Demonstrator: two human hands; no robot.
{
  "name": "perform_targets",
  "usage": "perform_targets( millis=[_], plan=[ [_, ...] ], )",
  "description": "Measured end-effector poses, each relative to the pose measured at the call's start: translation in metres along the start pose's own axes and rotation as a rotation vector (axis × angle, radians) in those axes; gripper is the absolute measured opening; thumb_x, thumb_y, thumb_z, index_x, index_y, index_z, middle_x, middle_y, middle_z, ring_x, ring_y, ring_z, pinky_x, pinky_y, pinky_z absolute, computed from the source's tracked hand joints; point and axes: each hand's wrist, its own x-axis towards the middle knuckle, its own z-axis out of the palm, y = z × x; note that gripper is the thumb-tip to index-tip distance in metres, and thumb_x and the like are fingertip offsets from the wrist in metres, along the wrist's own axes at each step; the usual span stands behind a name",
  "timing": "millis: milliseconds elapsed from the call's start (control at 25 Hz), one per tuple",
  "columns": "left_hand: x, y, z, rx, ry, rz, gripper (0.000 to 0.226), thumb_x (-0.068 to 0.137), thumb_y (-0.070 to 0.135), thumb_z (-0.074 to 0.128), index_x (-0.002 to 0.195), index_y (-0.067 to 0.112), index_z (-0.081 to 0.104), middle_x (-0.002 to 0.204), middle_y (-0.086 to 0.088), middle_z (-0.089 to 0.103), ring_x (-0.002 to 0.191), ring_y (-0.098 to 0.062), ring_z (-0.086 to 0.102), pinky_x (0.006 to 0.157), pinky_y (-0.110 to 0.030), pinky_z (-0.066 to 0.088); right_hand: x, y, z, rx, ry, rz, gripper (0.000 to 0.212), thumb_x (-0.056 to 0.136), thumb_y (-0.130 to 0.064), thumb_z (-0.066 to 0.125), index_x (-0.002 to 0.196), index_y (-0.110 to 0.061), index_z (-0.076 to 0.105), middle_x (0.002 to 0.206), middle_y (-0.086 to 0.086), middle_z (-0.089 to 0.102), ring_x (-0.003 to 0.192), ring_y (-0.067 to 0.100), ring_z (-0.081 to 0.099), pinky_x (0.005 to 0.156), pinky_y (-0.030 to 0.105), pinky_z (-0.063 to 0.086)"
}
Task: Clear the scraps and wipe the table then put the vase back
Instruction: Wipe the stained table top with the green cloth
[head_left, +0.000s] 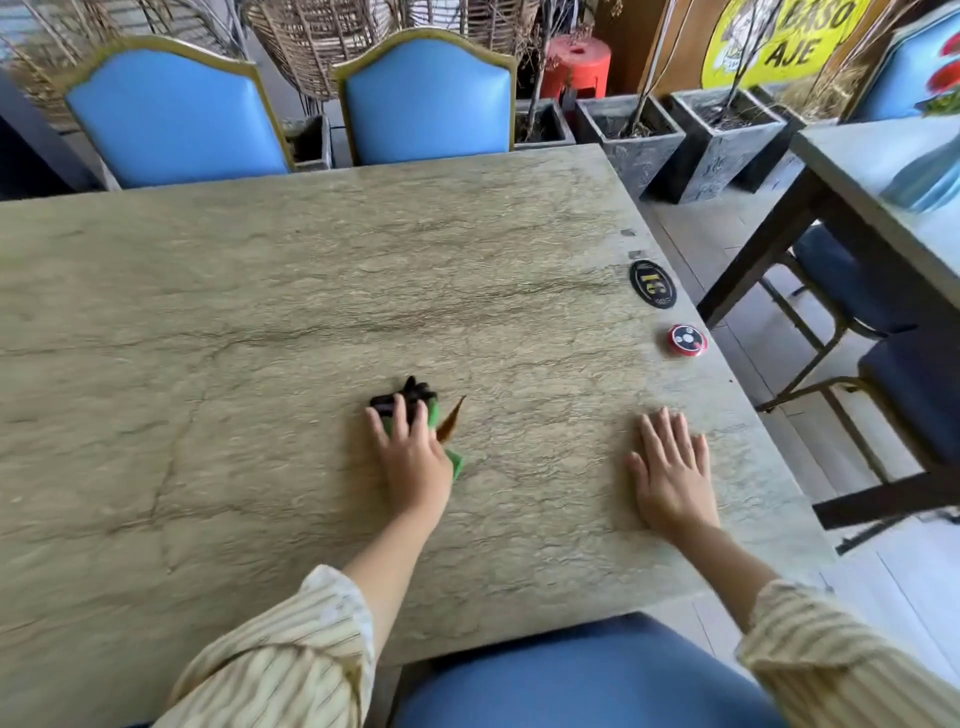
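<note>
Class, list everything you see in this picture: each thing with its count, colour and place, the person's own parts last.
Stone-patterned table: one, beige-green, centre.
Green cloth: one, under left hand.
Black scraps: a clump, ahead of left fingers.
Brown dry leaf: one, beside cloth.
Black oval number plaque: one, table's right edge.
Red round call button: one, near plaque.
Blue padded chairs: two, far side.
Grey square planters: several, behind table.
Left hand: pressing cloth.
Right hand: flat on table.
</note>
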Motion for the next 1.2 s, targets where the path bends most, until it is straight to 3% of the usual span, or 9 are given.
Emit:
perform_targets(
  millis=[200,360,480,600,720,960,1080,1200],
  plan=[
    [0.016,0.097,0.062,0.062,-0.097,0.136,0.045,0.090,0.015,0.049,0.135,0.011,0.051,0.150,-0.014,0.036,0.141,-0.047,0.012,0.118,-0.050,0.009,0.000,0.003,0.008,0.052,0.108,-0.007,0.059,0.094,-0.044,0.022,0.146,-0.021,0.034,0.157,0.007,0.023,0.147,0.022,0.013,0.119,0.039,0.003],
    [0.012,0.153,0.092,0.102,-0.249,0.378,0.046,0.092,0.017,0.045,0.138,0.014,0.048,0.152,-0.009,0.033,0.143,-0.041,0.013,0.119,-0.046,0.009,0.004,0.008,0.011,0.074,0.147,-0.006,0.059,0.095,-0.043,0.021,0.146,-0.018,0.036,0.157,0.005,0.025,0.147,0.017,0.010,0.119,0.038,0.002],
    [0.012,0.151,0.092,0.093,-0.350,0.586,0.044,0.093,0.015,0.044,0.136,0.016,0.050,0.151,-0.004,0.036,0.144,-0.036,0.013,0.119,-0.045,0.015,0.003,0.011,0.012,0.084,0.166,-0.007,0.059,0.095,-0.043,0.020,0.146,-0.017,0.035,0.157,0.004,0.025,0.147,0.016,0.009,0.119,0.037,0.002],
    [0.005,0.123,0.069,0.066,-0.418,0.686,0.044,0.095,0.013,0.043,0.138,0.021,0.048,0.153,0.003,0.032,0.147,-0.026,0.006,0.115,-0.035,0.013,0.004,0.012,0.011,0.100,0.174,-0.010,0.059,0.095,-0.042,0.020,0.146,-0.016,0.035,0.156,0.004,0.026,0.147,0.016,0.009,0.119,0.035,0.001],
    [-0.015,0.079,0.038,0.030,-0.356,0.624,0.043,0.096,0.012,0.044,0.137,0.023,0.049,0.153,0.007,0.031,0.147,-0.021,0.005,0.111,-0.032,0.020,0.002,0.011,0.011,0.127,0.179,-0.005,0.059,0.095,-0.041,0.020,0.145,-0.014,0.036,0.155,0.003,0.028,0.147,0.016,0.012,0.120,0.035,0.002],
    [-0.052,-0.055,-0.050,0.060,-0.233,0.407,0.042,0.096,0.015,0.040,0.136,0.023,0.050,0.153,0.008,0.030,0.147,-0.020,0.007,0.117,-0.033,0.013,-0.001,0.009,0.012,0.117,0.164,0.016,0.060,0.093,-0.041,0.018,0.143,-0.014,0.038,0.155,0.005,0.029,0.147,0.020,0.014,0.120,0.039,0.004],
    [-0.072,-0.139,-0.106,0.075,-0.087,0.203,0.042,0.093,0.019,0.037,0.130,0.016,0.057,0.147,-0.003,0.041,0.144,-0.028,0.017,0.117,-0.033,0.015,-0.001,0.006,0.010,0.085,0.093,0.023,0.066,0.090,-0.046,0.016,0.146,-0.014,0.031,0.158,0.006,0.019,0.148,0.021,0.007,0.119,0.040,0.000],
    [-0.084,-0.218,-0.156,0.113,0.030,-0.062,0.043,0.090,0.019,0.039,0.126,0.009,0.060,0.143,-0.015,0.045,0.140,-0.041,0.022,0.115,-0.044,0.018,0.003,0.004,0.009,0.081,0.017,0.030,0.066,0.090,-0.046,0.022,0.147,-0.012,0.028,0.159,0.007,0.015,0.148,0.023,0.003,0.119,0.045,0.000]
  ],
)
